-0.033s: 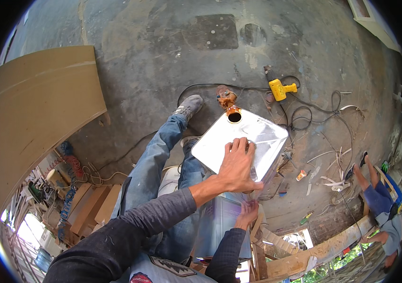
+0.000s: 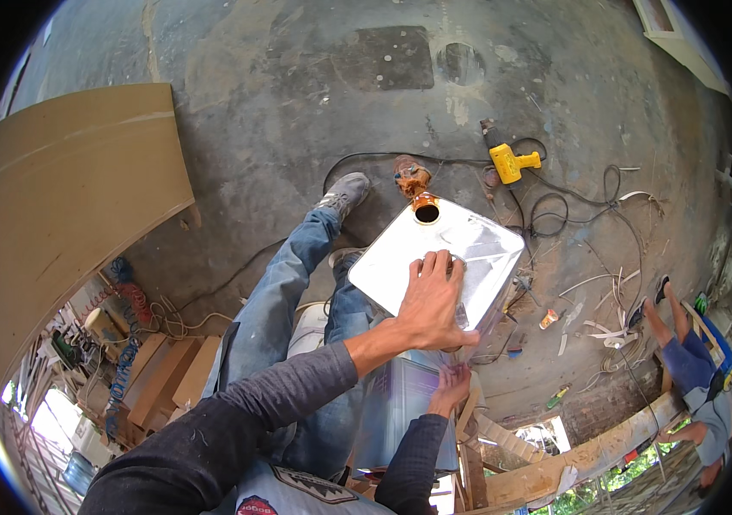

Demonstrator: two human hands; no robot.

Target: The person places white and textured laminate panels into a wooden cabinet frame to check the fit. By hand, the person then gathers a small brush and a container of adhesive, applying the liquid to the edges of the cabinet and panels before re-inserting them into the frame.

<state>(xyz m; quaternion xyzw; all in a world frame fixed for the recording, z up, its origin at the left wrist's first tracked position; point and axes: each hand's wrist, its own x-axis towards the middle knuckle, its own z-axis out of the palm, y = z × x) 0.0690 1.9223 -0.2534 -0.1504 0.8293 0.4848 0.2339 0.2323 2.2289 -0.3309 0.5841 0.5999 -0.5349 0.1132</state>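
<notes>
A square metal can (image 2: 383, 262) is in front of my legs, its bright silver top facing up at me. The round opening near its far corner is dark inside, with orange-brown sticky stuff on its rim. My left hand (image 2: 432, 300) lies over the top with fingers curled on it; what is under the fingers is hidden. Lower down, my right hand (image 2: 450, 390) is against the can's shiny side, its fingers partly hidden. Just beyond the opening, an orange-brown smeared lump or small container (image 2: 411, 174) sits on the floor; its kind is unclear.
A yellow heat gun (image 2: 512, 163) lies on the floor at right, its black cord looping. Cut strips (image 2: 615, 330) and a small cup (image 2: 549, 318) litter the floor. A large brown board (image 2: 82, 189) stands at left, above wood pieces (image 2: 160, 378). Another person (image 2: 692, 369) is far right.
</notes>
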